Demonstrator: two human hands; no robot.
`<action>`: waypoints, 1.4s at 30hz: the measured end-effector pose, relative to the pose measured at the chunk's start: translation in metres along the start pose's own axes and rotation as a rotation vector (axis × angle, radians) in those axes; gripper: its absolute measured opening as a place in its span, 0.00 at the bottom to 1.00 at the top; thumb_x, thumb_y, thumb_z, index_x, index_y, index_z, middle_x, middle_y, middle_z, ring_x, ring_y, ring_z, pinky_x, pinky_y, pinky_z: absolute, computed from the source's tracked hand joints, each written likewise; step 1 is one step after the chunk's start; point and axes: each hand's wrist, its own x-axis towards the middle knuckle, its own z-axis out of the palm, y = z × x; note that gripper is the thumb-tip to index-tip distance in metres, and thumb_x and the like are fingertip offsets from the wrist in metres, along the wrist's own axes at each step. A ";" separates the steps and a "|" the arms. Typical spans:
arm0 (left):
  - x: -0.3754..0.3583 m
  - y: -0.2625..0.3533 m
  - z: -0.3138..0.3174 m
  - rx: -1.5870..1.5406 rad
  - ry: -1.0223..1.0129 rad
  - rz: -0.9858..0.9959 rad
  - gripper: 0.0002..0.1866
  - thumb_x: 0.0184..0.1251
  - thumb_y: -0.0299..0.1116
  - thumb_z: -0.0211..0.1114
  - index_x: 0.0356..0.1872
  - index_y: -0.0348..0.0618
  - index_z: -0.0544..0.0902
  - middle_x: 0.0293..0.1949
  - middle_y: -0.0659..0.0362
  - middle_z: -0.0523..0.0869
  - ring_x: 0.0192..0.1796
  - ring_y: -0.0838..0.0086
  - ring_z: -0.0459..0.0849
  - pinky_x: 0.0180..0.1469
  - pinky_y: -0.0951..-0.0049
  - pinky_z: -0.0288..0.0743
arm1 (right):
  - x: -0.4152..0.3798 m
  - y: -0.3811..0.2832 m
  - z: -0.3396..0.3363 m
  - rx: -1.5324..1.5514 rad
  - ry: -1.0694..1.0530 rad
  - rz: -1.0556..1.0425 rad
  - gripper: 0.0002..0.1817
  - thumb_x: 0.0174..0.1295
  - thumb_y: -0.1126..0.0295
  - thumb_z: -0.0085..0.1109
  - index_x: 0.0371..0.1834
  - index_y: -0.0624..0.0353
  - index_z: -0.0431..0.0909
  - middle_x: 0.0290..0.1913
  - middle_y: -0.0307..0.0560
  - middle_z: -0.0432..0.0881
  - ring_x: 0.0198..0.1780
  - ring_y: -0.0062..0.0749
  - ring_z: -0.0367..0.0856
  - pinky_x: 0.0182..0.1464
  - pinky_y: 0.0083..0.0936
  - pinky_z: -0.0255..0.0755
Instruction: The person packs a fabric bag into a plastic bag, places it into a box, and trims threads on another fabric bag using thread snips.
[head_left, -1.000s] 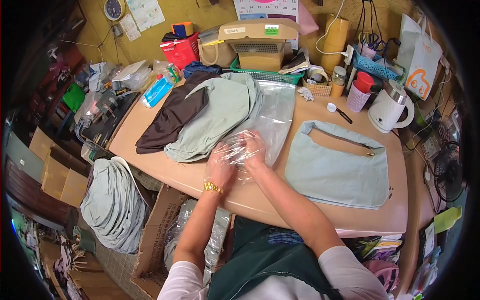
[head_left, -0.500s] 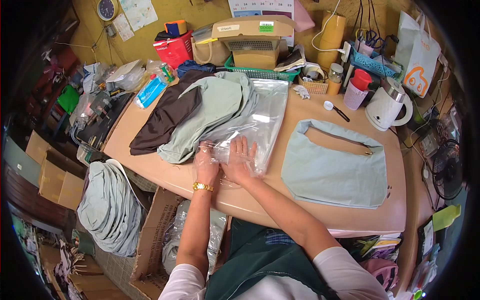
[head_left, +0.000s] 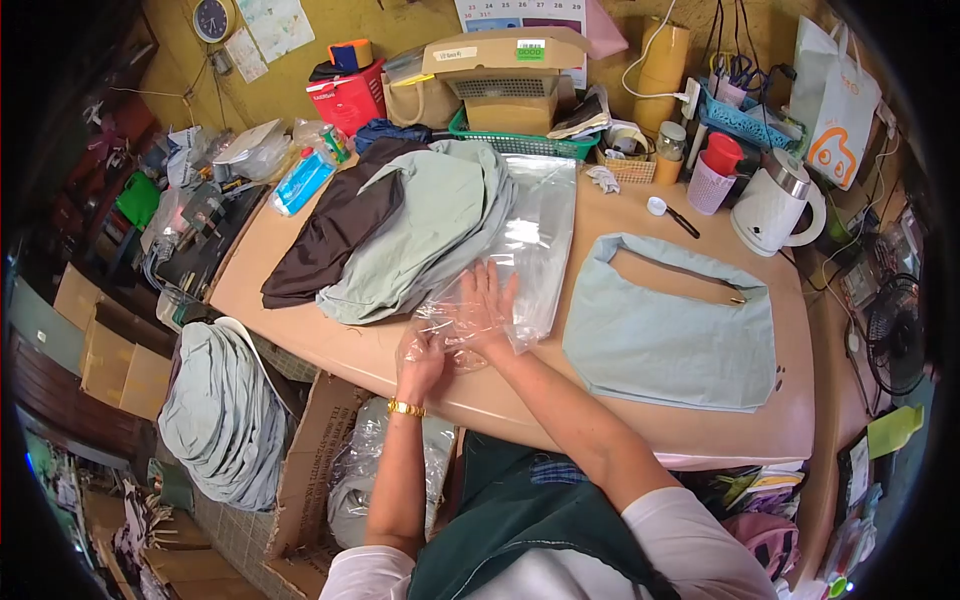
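**Hands flat on the plastic bag**

Right hand (head_left: 482, 312) lies open, fingers spread, palm pressing the clear crinkled plastic bag (head_left: 520, 255) onto the tan desk (head_left: 560, 390). Left hand (head_left: 420, 357) is curled, pinching the bag's near edge. Best to keep the palm flat and draw the film taut. The bag runs away from both hands, its left side lapping the pale green fabric pile (head_left: 430, 230); a light blue cloth bag (head_left: 670, 335) sits apart, rightward.

One kettle (head_left: 775, 208), one wall clock (head_left: 213, 18), one calendar (head_left: 520, 12), two hands.
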 end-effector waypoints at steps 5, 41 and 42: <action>-0.010 0.019 -0.011 -0.206 0.047 0.016 0.12 0.59 0.29 0.62 0.44 0.38 0.82 0.37 0.54 0.87 0.39 0.67 0.84 0.43 0.67 0.76 | -0.027 -0.013 -0.021 -0.090 -0.160 -0.101 0.32 0.64 0.44 0.47 0.68 0.48 0.68 0.77 0.56 0.50 0.80 0.52 0.38 0.70 0.71 0.20; -0.182 0.078 -0.109 -0.708 0.153 -0.055 0.32 0.58 0.17 0.65 0.65 0.34 0.66 0.25 0.68 0.75 0.26 0.85 0.77 0.32 0.86 0.76 | -0.003 -0.006 -0.069 -0.088 -0.688 -0.120 0.23 0.71 0.58 0.40 0.65 0.50 0.74 0.68 0.59 0.69 0.72 0.61 0.59 0.73 0.64 0.37; -0.191 0.081 -0.121 -0.749 0.237 -0.089 0.32 0.57 0.17 0.67 0.64 0.33 0.66 0.24 0.68 0.75 0.25 0.86 0.76 0.30 0.87 0.74 | 0.008 0.001 -0.050 -0.124 -0.735 -0.185 0.23 0.70 0.57 0.41 0.65 0.49 0.73 0.68 0.59 0.68 0.72 0.62 0.60 0.72 0.65 0.38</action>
